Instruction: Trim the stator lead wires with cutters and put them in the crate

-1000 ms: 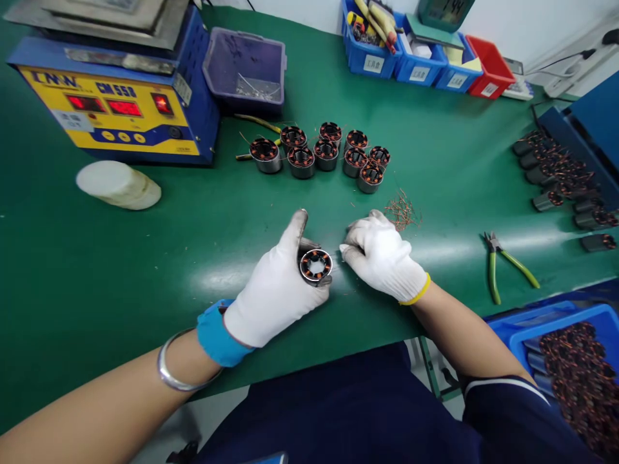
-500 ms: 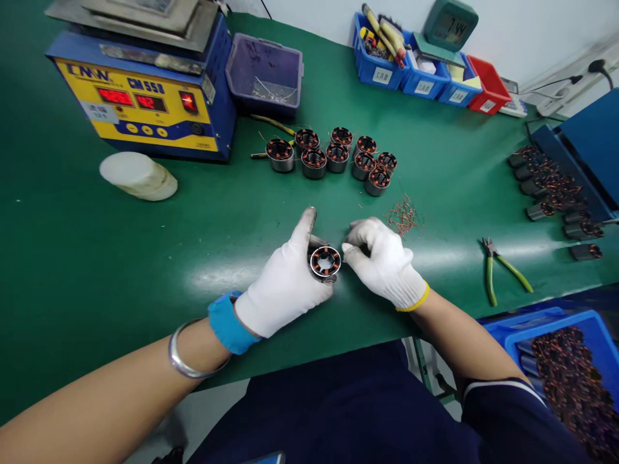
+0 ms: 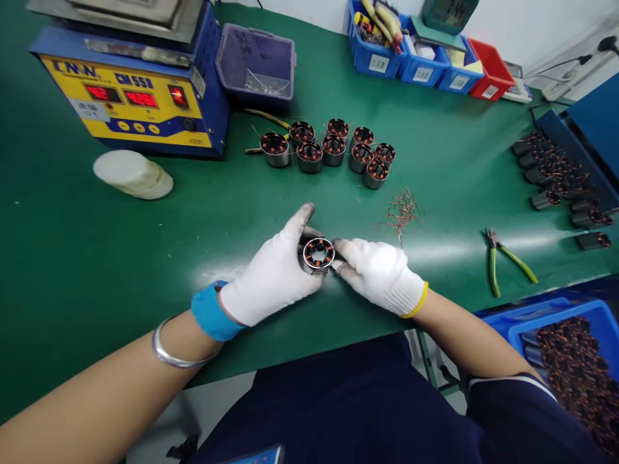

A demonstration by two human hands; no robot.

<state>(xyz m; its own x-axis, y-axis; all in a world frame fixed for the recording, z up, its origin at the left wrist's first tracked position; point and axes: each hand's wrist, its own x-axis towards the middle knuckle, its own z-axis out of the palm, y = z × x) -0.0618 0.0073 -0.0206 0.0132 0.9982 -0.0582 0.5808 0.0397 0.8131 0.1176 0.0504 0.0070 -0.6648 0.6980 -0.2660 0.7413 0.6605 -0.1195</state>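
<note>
My left hand (image 3: 273, 274), in a white glove with dark fingertips, wraps round a motor stator (image 3: 306, 263) just above the green bench. The stator's ring end, with copper windings and a black insulator, faces up. My right hand (image 3: 374, 270), gloved too, has its thumb and fingers closed at the stator's right side. Beyond them stand several more stators (image 3: 309, 164) with fine copper wire ends sticking out. A small heap of copper wire scraps (image 3: 403, 209) lies right of these. Green-handled cutting pliers (image 3: 493, 261) rest further right with their jaws apart.
A yellow and blue CM558 machine (image 3: 130, 103) stands back left, a white cylindrical block (image 3: 133, 174) before it. Nearby is a purple bin (image 3: 256, 55). Labelled blue bins (image 3: 378, 63) and a red bin (image 3: 491, 67) line the back. A blue crate (image 3: 599, 316) of stators sits lower right.
The stator and my left hand have shifted slightly left and up in view. My right hand's fingers have come from just beside the stator onto its right edge.
</note>
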